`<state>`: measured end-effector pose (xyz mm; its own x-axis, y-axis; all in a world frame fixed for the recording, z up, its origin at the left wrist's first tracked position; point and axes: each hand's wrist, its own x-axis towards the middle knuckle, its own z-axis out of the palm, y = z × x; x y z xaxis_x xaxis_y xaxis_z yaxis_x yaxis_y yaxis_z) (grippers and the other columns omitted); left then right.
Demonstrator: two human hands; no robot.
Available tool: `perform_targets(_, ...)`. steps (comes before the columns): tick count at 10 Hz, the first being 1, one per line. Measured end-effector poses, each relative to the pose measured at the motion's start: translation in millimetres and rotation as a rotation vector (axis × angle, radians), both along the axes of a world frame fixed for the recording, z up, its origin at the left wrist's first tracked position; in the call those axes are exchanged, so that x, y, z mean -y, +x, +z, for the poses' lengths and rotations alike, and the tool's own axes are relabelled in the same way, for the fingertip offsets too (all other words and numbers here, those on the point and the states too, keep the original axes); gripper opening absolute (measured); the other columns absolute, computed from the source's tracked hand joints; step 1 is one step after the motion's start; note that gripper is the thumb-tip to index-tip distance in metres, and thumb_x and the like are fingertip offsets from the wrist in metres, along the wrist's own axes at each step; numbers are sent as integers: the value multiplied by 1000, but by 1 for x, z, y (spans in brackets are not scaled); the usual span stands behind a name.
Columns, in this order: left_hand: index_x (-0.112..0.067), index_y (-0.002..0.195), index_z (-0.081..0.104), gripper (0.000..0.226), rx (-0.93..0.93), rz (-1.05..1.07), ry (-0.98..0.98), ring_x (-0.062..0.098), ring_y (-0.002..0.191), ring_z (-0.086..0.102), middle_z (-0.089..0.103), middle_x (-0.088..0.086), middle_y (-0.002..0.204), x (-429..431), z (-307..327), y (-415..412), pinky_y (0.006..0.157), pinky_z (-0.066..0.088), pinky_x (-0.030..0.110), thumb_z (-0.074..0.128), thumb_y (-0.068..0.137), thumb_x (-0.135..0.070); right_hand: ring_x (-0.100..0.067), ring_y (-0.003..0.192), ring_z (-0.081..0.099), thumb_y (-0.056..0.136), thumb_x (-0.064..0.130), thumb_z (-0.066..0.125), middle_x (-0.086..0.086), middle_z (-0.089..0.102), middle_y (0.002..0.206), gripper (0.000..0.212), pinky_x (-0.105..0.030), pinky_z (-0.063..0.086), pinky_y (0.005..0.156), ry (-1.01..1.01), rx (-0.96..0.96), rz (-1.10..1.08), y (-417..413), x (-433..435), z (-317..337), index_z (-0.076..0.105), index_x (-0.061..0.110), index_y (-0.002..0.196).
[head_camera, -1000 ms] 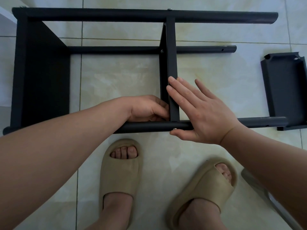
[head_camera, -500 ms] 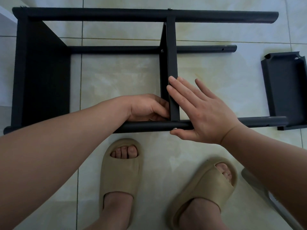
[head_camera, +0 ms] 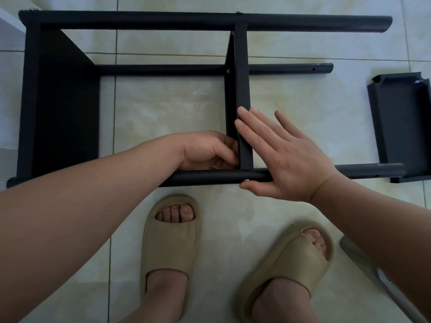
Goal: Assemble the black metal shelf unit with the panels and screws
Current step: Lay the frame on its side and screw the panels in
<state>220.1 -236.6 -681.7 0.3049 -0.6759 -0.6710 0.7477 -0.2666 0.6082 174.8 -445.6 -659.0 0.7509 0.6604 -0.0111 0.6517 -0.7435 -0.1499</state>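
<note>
1. The black metal shelf unit (head_camera: 63,101) is laid on its side on the pale tiled floor (head_camera: 163,108). Its long round tubes run left to right, and its narrow black middle panel (head_camera: 242,89) is set upright across them.
2. The near black tube (head_camera: 210,178) is met by the lower end of the middle panel. A small silver screw head (head_camera: 246,180) is seen on that tube just below the joint.
3. The right hand (head_camera: 284,157) is held flat with its fingers straight and slightly spread. The fingertips are pressed against the right face of the middle panel, the palm is laid over the near tube, and the thumb is stretched out just under the screw head.
4. The left hand (head_camera: 207,151) is tucked into the corner left of the middle panel, just above the near tube, with the forearm reaching in from the lower left. Its fingers are curled against the panel's left face; whether anything is pinched in them cannot be told.
5. A loose black metal panel with folded edges (head_camera: 401,127) is lying well to the right of the middle panel, with the near tube's right end touching it.
6. Two feet in tan foam slippers (head_camera: 171,234) are planted below the middle panel, on the near side of the tube.
</note>
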Motion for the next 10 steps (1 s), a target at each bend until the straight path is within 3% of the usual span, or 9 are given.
perform_targets(1, 2, 99, 60, 14, -8, -32, -18, 17, 70, 66, 67, 8, 78, 1, 0, -1, 69, 51, 26, 48, 93, 6, -27, 155, 17, 91, 72, 42, -10, 17, 168, 97, -56, 22, 122, 0, -2, -1, 0, 0, 0, 26, 4, 158)
perform_targets(2, -5, 86, 68, 19, 55, -81, 31, 13, 68, 68, 71, 4, 75, 2, -1, -3, 65, 52, 23, 52, 94, 1, -27, 155, 17, 91, 72, 42, -10, 17, 168, 97, -56, 22, 122, -3, -3, -1, 0, 0, 0, 26, 4, 158)
perform_targets(5, 0, 95, 56, 13, -30, 19, -41, 18, 66, 64, 63, 9, 75, 1, -3, -1, 64, 49, 26, 56, 84, 6, -27, 155, 19, 90, 72, 44, -10, 18, 167, 98, -56, 24, 122, 5, -3, -3, 0, 0, 1, 27, 4, 158)
perform_targets(7, -6, 83, 69, 19, 74, -48, 41, 15, 66, 69, 71, 6, 73, 2, -4, -4, 61, 52, 23, 54, 92, 3, -27, 155, 18, 90, 72, 43, -10, 18, 168, 98, -56, 23, 122, 0, -3, -2, -1, 0, 0, 26, 4, 158)
perform_targets(8, -1, 85, 64, 19, 24, -10, 13, 15, 62, 68, 69, 6, 69, 0, -3, -3, 58, 52, 22, 51, 92, 9, -27, 155, 18, 90, 72, 43, -11, 18, 167, 98, -56, 23, 122, -1, -1, 0, 0, -1, 1, 27, 3, 158)
perform_targets(9, 5, 99, 58, 16, -9, 15, -30, 15, 63, 67, 66, 8, 73, 1, -2, -2, 61, 52, 22, 46, 90, 12, -27, 155, 18, 91, 72, 43, -11, 18, 167, 97, -56, 23, 122, -1, -2, -3, 0, -1, 1, 27, 3, 158)
perform_targets(10, 4, 98, 61, 17, -5, -13, -45, 15, 70, 67, 68, 7, 78, 2, -1, -4, 65, 53, 24, 46, 92, 8, -27, 155, 18, 91, 72, 42, -11, 17, 167, 97, -55, 22, 123, -1, -2, -2, 0, -1, 1, 26, 4, 158)
